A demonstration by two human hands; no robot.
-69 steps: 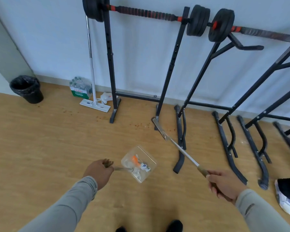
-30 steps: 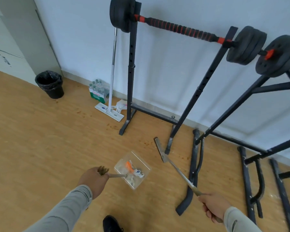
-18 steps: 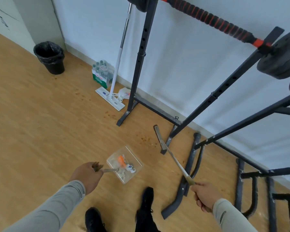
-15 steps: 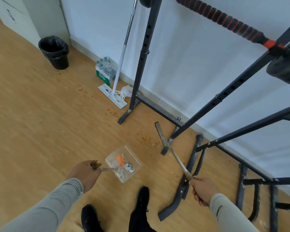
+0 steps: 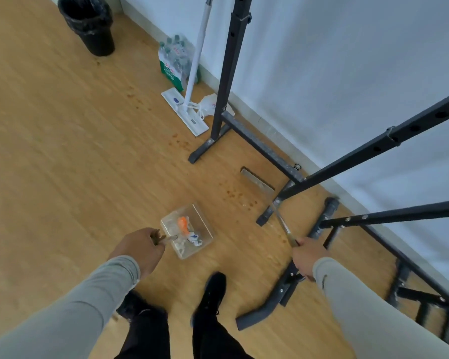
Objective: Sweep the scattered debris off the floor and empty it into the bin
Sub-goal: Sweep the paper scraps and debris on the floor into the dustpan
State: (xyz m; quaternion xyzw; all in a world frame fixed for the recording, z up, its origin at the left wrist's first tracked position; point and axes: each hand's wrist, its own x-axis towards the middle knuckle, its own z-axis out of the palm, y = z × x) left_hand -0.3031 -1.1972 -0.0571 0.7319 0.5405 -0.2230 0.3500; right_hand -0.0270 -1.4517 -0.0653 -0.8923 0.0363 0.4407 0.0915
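The right hand (image 5: 304, 257), fingers clamped on the broom (image 5: 257, 179) handle, is nearer the brown crumbs (image 5: 237, 196) lying just left of the broom head, while the left hand (image 5: 138, 248) grips the loaded clear dustpan (image 5: 187, 233), with the black bin (image 5: 88, 23) far off up-left.

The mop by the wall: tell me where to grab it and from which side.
Grip the mop's white pole partway up, coming from the open floor side on its left. The pole leans up against the wall with its flat head on the floor; the rack post and pack of bottles crowd the other sides.
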